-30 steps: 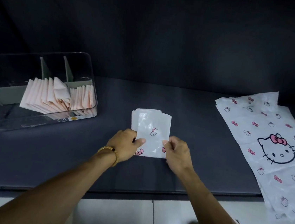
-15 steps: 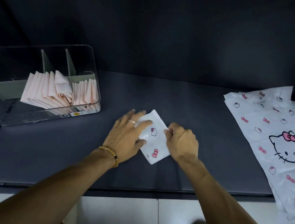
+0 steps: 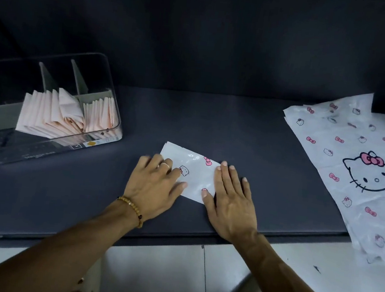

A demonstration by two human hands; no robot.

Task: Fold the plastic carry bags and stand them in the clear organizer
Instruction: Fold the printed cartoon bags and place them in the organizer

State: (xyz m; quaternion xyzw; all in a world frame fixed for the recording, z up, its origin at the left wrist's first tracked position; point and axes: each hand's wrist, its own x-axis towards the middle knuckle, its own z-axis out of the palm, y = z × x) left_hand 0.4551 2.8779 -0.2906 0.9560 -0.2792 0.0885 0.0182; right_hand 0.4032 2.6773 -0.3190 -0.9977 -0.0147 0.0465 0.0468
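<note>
A small folded white bag [image 3: 194, 171] with pink bows and cat faces lies flat on the dark table, turned at a slant. My left hand [image 3: 154, 184] presses flat on its left part, fingers spread and straight. On the bag's right edge my right hand [image 3: 230, 198] lies flat, fingers straight. The clear organizer [image 3: 111, 93] stands at the left with two dividers; several folded pale pink bags [image 3: 53, 113] stand in its front compartments.
A stack of unfolded white cat-print bags [image 3: 356, 169] lies at the right and hangs over the front edge of the dark table [image 3: 248, 128]. A dark wall rises behind. Pale floor tiles show below the table edge.
The bag went from an upright rectangle pinched by both hands to a smaller, slanted fold. Both hands opened and now press flat on it.
</note>
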